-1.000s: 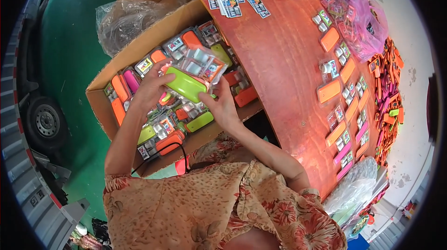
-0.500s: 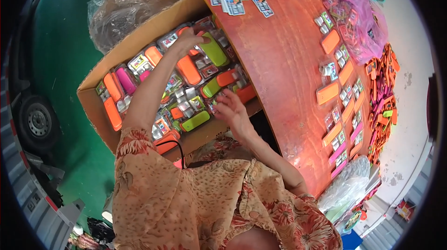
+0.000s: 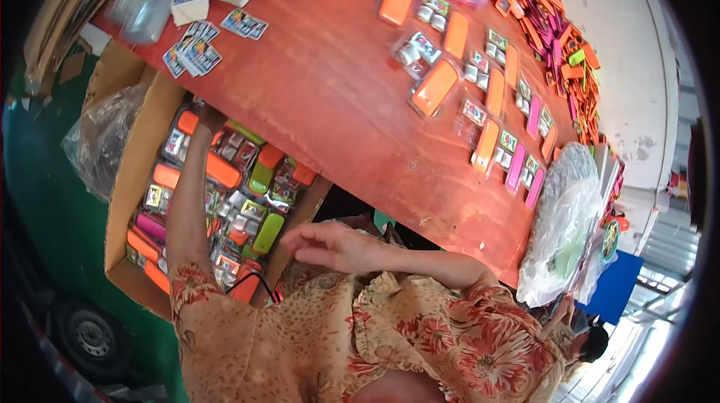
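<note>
The left hand (image 3: pixel 204 119) reaches deep into the far end of the cardboard box (image 3: pixel 124 178), among the packed cases (image 3: pixel 247 200); whether its fingers are spread or closed cannot be told. The right hand (image 3: pixel 330 244) hovers loosely spread and empty near the box's near corner, just beside the red table (image 3: pixel 330 95). Closest to the left hand lies an orange case (image 3: pixel 223 169), flat, its long axis running slantwise across the box toward the table.

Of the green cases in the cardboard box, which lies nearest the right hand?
The green case at the box's near edge, just left of the open right hand. The other green cases lie farther up the box.
</note>
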A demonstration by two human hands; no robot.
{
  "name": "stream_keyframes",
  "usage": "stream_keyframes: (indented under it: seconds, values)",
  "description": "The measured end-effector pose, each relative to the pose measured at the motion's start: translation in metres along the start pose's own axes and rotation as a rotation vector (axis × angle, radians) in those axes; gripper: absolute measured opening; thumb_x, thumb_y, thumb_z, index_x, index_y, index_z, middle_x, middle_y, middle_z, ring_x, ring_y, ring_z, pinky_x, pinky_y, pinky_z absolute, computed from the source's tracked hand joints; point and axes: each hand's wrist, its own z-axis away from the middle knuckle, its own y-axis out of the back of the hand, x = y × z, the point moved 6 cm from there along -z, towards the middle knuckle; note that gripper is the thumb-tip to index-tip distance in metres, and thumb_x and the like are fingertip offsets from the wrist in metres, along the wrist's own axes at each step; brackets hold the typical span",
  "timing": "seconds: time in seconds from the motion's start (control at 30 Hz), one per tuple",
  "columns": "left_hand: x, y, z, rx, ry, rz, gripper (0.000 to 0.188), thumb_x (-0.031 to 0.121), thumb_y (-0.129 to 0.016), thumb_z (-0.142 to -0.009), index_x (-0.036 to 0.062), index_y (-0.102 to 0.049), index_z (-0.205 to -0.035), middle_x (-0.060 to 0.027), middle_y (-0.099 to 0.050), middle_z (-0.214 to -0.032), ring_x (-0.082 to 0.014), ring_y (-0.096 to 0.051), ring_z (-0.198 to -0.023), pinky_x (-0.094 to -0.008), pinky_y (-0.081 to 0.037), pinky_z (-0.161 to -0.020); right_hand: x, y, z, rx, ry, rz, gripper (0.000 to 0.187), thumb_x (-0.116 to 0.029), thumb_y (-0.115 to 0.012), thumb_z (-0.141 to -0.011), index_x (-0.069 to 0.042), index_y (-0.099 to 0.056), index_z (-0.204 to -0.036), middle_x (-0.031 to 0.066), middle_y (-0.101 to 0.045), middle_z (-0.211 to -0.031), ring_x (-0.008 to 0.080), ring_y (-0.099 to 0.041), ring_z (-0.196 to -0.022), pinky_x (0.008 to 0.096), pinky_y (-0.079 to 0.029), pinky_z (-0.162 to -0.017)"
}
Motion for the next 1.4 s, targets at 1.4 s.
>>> stream_keyframes:
  seconds: [1.4]
  values:
    - [0.117, -0.317, -0.017, -0.11, -0.268, -0.901, 0.046, 0.026, -0.062, -0.071, 0.004, -0.052, -0.11, -0.0163, -0.054, -0.109, -0.0267, -0.051, -0.103, -0.0353, -0.041, -0.084, -0.04, 0.268, 0.013, 0.839, 0.122, 0.681, 0.018, -0.001, -0.056, -0.075, -0.001, -0.057, -0.093, 0.0035, -0.06, -0.083, 0.0088, -0.053, -0.071, 0.024, -0.044, -0.063]
